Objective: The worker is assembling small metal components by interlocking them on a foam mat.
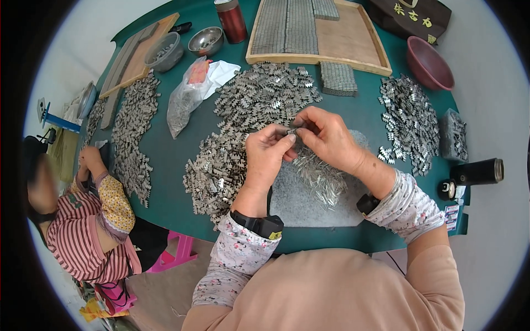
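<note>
My left hand (266, 154) and my right hand (334, 140) meet over the middle of the table, fingertips pinched together. Between them is a small grey metal piece (291, 131), mostly covered by the fingers. Whether a thin pin is held too, I cannot make out. Below my hands a loose heap of thin shiny metal pins (326, 185) lies on a grey felt-like mat (298, 212). Just beyond and left of my hands spread piles of small notched metal pieces (265, 91) and stacked-looking metal links (215, 171).
At the back stands a wooden tray (353, 41) with rows of metal strips; a block of strips (338, 79) sits before it. More pieces (409, 124), a red bowl (429, 63) and a black flask (477, 172) are right. A bag of pins (185, 105) lies left, near a co-worker (91, 220).
</note>
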{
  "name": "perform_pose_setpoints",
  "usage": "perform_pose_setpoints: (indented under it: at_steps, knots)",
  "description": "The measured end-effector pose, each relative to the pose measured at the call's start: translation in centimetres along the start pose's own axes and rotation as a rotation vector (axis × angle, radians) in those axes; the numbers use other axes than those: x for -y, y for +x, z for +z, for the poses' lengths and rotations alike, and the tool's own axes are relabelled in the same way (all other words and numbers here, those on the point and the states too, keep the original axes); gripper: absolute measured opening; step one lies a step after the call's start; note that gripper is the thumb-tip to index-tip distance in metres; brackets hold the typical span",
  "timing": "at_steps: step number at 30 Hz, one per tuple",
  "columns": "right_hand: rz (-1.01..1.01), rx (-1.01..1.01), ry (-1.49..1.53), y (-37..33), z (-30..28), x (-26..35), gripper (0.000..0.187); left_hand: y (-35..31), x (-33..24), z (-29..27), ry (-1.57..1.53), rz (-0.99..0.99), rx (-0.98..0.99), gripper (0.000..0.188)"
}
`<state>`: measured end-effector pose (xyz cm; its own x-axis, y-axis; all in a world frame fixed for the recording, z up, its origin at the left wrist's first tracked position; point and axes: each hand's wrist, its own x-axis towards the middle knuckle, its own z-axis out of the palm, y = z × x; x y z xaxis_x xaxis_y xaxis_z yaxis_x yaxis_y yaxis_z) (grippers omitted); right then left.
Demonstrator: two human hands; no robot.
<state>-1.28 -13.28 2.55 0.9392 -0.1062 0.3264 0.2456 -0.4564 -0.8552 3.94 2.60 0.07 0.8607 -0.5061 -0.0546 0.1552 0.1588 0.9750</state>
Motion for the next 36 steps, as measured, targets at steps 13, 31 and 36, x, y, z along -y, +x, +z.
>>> perform_pose_setpoints:
  at_steps: [13,31,36]
  knots:
    - [0.11,0.121,0.038,1.4,-1.2,-1.0,0.012,-0.2,-0.6,0.1,0.006,-0.05,-0.056,0.011]
    - [0.043,0.11,-0.331,3.9,-0.4,-1.2,0.016,0.0,-0.6,-0.4,-0.18,-0.018,-0.132,0.014]
    - [0.084,0.075,-0.001,1.5,-0.6,0.0,0.016,-0.1,-0.6,0.7,-0.205,-0.019,-0.097,0.012]
